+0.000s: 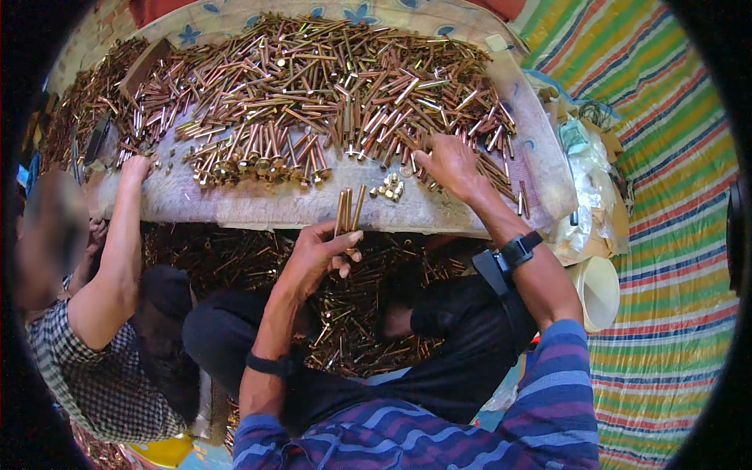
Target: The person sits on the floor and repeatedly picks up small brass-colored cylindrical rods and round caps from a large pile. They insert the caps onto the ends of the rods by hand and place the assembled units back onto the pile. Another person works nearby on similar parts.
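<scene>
My left hand (323,249) is closed around several thin, brass-coloured metal rods (345,213), held upright just in front of the table's near edge. On the table, my right hand (450,166) is at the near right edge of a large heap of copper-coloured metal rods (376,86). Its fingers are bent together, and whatever they grip is hidden. Between my hands lies a small cluster of short, shiny metal pieces (389,186), nut-like in shape. Left of them, several bolts with wide heads (254,163) lie bunched together, heads toward me.
A pale padded cloth (540,157) covers the table. At the left, another person in a checked shirt (117,376) reaches a hand (137,167) to the heap. More metal pieces (368,337) lie below around my legs. A white bucket (599,294) and plastic bags (587,180) are at the right.
</scene>
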Tool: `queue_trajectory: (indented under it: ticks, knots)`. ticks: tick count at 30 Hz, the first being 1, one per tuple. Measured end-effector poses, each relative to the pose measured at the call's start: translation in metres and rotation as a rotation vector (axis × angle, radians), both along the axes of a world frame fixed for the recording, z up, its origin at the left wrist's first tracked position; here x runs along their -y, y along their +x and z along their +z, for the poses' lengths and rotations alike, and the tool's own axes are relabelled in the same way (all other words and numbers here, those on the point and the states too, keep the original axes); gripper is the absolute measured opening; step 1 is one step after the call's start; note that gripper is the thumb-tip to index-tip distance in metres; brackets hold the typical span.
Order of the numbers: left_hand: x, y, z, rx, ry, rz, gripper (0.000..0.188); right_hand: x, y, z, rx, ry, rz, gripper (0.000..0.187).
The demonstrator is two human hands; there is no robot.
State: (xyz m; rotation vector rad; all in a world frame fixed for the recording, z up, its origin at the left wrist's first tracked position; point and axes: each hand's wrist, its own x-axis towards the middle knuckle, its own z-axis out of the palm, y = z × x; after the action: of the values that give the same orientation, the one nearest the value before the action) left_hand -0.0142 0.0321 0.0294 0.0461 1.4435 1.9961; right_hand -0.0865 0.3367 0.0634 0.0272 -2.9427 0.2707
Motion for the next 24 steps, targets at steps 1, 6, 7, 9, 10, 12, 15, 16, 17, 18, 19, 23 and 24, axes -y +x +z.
queue_trajectory:
  ticks: [1, 6, 7, 9, 10, 12, 15, 16, 17, 18, 19, 23, 24]
  knots:
    - [0.0, 0.0, -0.001, 0.004, 0.025, 0.01, 0.02, 0.002, -0.001, 0.001, 0.022, 0.026, -0.007, 0.036]
    - [0.003, -0.003, -0.004, 0.011, 0.019, -0.038, 0.021, 0.007, -0.007, 0.01, 0.098, -0.015, -0.116, 0.04]
    - [0.004, -0.003, -0.004, 0.015, 0.037, -0.041, 0.021, 0.007, -0.008, 0.011, 0.102, -0.044, -0.131, 0.042]
    - [0.004, -0.003, -0.005, 0.021, 0.029, -0.027, 0.022, 0.003, -0.009, 0.011, 0.12, -0.125, -0.169, 0.045]
    - [0.004, -0.003, -0.006, 0.029, 0.043, -0.021, 0.022, 0.001, -0.009, 0.01, 0.134, -0.178, -0.192, 0.048]
    - [0.004, -0.003, -0.006, 0.024, 0.031, -0.012, 0.023, -0.002, -0.007, 0.011, 0.108, -0.278, -0.174, 0.047]
    - [0.005, -0.002, -0.005, 0.015, 0.029, -0.013, 0.022, 0.002, 0.0, 0.017, 0.079, -0.512, -0.094, 0.038]
    - [0.004, -0.002, -0.004, 0.011, 0.029, -0.015, 0.022, 0.005, 0.005, 0.02, 0.13, -0.649, -0.095, 0.036]
    - [0.004, -0.002, -0.004, 0.017, 0.024, -0.017, 0.021, 0.009, 0.01, 0.025, 0.197, -0.786, -0.128, 0.035]
    - [0.004, -0.002, -0.003, 0.024, 0.019, -0.019, 0.021, 0.012, 0.016, 0.03, 0.272, -0.92, -0.055, 0.029]
    - [0.004, -0.002, -0.002, 0.025, 0.041, -0.022, 0.02, 0.018, 0.021, 0.034, 0.297, -0.956, -0.051, 0.029]
    - [0.005, -0.002, -0.001, -0.034, -0.005, -0.068, 0.017, 0.041, 0.031, 0.045, 0.354, -1.071, 0.08, 0.026]
    - [0.005, -0.002, -0.001, -0.044, -0.022, -0.072, 0.017, 0.045, 0.034, 0.047, 0.372, -1.091, 0.1, 0.025]
